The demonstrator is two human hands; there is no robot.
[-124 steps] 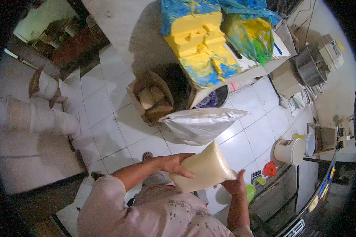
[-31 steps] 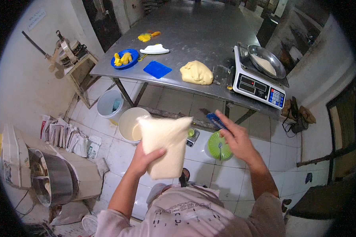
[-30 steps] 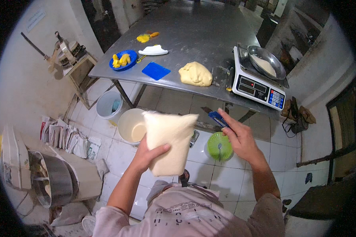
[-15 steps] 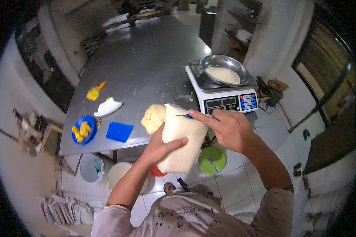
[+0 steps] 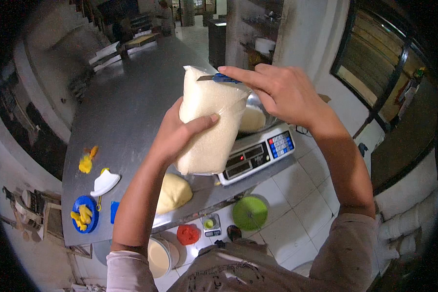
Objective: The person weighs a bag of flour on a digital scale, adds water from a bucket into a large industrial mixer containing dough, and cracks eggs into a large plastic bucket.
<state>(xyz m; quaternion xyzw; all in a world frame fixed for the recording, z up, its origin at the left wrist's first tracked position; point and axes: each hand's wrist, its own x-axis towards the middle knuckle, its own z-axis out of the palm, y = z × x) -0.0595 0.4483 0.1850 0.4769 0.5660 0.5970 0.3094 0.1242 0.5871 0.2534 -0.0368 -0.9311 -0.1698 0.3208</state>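
Before the smooth metal table [image 5: 126, 112], the left hand [image 5: 176, 130] grips a plump, clear plastic bag [image 5: 211, 138] of pale grains; the right hand [image 5: 291, 93] clasps a blue knife [image 5: 225, 78], its flat blade perhaps touching the bag's top.

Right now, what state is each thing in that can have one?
Clear bag: filled; whether cut, can't tell.
Blue cutter: blade out, at the bag's top.
Left hand: closed around the bag.
Right hand: gripping the cutter, index finger extended.
Digital scale: red light on.
Metal bowl: on the scale, with pale contents.
Blue bowl: holding yellow pieces.
Dough lump: uncovered, on the table.
White bucket: open.
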